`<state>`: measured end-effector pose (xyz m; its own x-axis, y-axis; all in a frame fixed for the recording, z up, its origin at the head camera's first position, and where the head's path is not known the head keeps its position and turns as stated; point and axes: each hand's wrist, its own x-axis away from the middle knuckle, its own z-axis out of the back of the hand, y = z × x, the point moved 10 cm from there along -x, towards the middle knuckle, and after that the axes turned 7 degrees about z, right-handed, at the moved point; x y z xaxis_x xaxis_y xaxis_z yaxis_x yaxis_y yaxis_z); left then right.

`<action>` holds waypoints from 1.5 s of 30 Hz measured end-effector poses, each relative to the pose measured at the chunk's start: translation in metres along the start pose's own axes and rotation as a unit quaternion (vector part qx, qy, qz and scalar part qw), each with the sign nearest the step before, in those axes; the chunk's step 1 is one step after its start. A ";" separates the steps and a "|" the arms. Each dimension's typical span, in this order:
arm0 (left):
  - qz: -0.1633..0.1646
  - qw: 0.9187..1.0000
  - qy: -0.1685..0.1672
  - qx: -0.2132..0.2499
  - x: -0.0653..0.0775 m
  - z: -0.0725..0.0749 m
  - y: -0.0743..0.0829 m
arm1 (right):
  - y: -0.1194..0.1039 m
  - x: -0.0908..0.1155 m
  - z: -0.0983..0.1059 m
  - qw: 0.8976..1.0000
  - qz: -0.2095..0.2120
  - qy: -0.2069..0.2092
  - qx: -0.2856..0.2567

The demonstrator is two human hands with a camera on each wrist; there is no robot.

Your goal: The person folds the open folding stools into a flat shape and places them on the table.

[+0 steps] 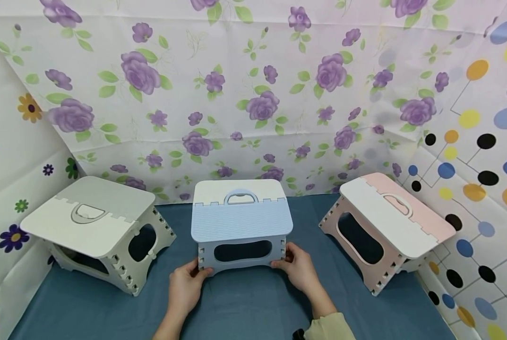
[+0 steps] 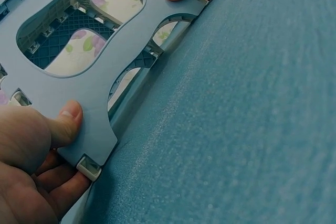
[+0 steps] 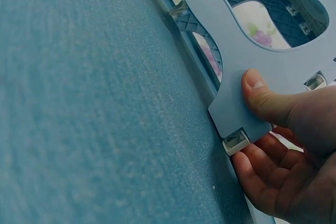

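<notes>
A blue and white folding step stool (image 1: 241,221) stands unfolded and upright at the middle of the table, its handle on top. My left hand (image 1: 186,286) grips its front left leg near the foot, the thumb (image 2: 68,121) on the front panel and the fingers behind the edge. On the other side my right hand (image 1: 297,267) holds the front right leg the same way, its thumb (image 3: 257,90) flat against the panel. Through the oval opening in the panel, the stool's ribbed underside shows in both wrist views.
A grey and white folding stool (image 1: 93,210) stands unfolded at the left, turned at an angle. To the right is a pink and white one (image 1: 389,215), also unfolded. Blue cloth (image 1: 244,307) covers the table. Flowered sheeting (image 1: 236,94) hangs behind, dotted sheeting (image 1: 487,189) at the right.
</notes>
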<state>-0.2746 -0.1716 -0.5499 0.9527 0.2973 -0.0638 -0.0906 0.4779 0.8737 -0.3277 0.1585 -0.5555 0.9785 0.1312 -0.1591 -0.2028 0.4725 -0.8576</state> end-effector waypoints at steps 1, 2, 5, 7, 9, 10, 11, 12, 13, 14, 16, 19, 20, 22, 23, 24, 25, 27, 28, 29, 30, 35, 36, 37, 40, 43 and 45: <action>0.000 1.000 0.000 0.000 0.000 0.000 0.000 | 0.000 0.000 0.000 1.000 -0.001 0.000 -0.001; -0.001 1.000 0.001 0.000 0.000 0.000 0.000 | 0.000 0.000 0.000 1.000 -0.001 0.000 -0.003; -0.005 1.000 0.004 0.001 0.000 0.001 0.001 | 0.000 0.000 0.000 1.000 -0.001 0.000 -0.004; -0.007 1.000 0.006 0.001 0.001 0.001 0.001 | 0.000 0.000 0.000 1.000 0.000 0.000 -0.004; -0.009 1.000 0.007 0.001 0.001 0.001 0.001 | -0.001 0.001 0.000 1.000 0.001 0.000 -0.001; -0.009 1.000 0.007 0.000 0.001 0.001 0.001 | -0.001 0.002 0.000 1.000 0.002 0.000 0.000; -0.013 1.000 0.007 -0.001 0.001 0.001 0.002 | -0.002 0.002 0.000 1.000 0.003 0.000 0.002; -0.009 1.000 0.008 -0.001 0.001 0.001 0.001 | -0.003 0.002 0.000 1.000 0.005 0.000 0.003; -0.009 1.000 0.008 -0.001 0.001 0.001 0.001 | -0.003 0.003 0.000 1.000 0.007 0.000 0.005; -0.008 1.000 0.008 -0.001 0.002 0.001 0.001 | -0.003 0.003 0.001 1.000 0.007 0.000 0.007; -0.006 1.000 0.007 -0.001 0.002 0.000 0.001 | -0.003 0.003 0.001 1.000 0.009 0.000 0.010; -0.006 1.000 0.006 0.000 0.002 0.001 0.002 | -0.003 0.003 0.001 1.000 0.006 0.001 0.012; -0.006 1.000 0.007 0.001 0.002 0.001 0.002 | -0.003 0.003 0.001 1.000 0.006 0.002 0.013; -0.009 1.000 0.007 0.001 0.001 0.001 0.003 | -0.004 0.002 0.001 1.000 0.010 0.002 0.015; -0.010 1.000 0.008 0.001 0.001 0.001 0.003 | -0.004 0.002 0.001 1.000 0.009 0.002 0.016; -0.011 1.000 0.008 0.000 0.001 0.001 0.003 | -0.005 0.002 0.001 1.000 0.009 0.002 0.017; -0.007 1.000 0.006 0.001 0.000 0.001 0.002 | -0.005 0.002 0.001 1.000 0.009 0.002 0.018; -0.004 1.000 0.003 0.000 0.000 0.001 0.002 | -0.004 0.002 0.000 1.000 0.008 0.002 0.020; -0.002 1.000 0.002 0.000 0.000 0.000 0.001 | -0.004 0.002 0.000 1.000 0.006 0.001 0.021; -0.001 1.000 0.000 0.000 0.000 0.000 0.001 | -0.003 0.003 0.000 1.000 0.002 0.001 0.021; -0.001 1.000 -0.002 0.000 0.000 0.000 0.001 | -0.002 0.003 0.000 1.000 0.003 0.001 0.021; 0.000 1.000 -0.005 0.003 0.001 0.000 0.000 | -0.002 0.003 -0.001 1.000 0.006 -0.001 0.020; 0.000 1.000 -0.005 0.004 0.001 0.000 -0.001 | -0.001 0.004 -0.001 1.000 0.008 -0.001 0.019; 0.001 1.000 -0.005 0.004 0.001 -0.001 -0.001 | -0.001 0.004 -0.002 1.000 0.008 -0.002 0.018; 0.003 1.000 -0.006 0.007 0.001 -0.001 -0.002 | -0.001 0.004 -0.002 1.000 0.009 -0.004 0.016; 0.001 1.000 -0.005 0.007 0.000 -0.001 -0.002 | -0.002 0.003 -0.002 1.000 0.008 -0.004 0.015; -0.002 1.000 -0.004 0.008 0.000 0.000 -0.001 | -0.001 0.003 -0.001 1.000 0.006 -0.003 0.015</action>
<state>-0.2748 -0.1718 -0.5506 0.9553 0.2886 -0.0640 -0.0817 0.4660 0.8810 -0.3248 0.1570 -0.5554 0.9757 0.1429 -0.1658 -0.2156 0.4968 -0.8406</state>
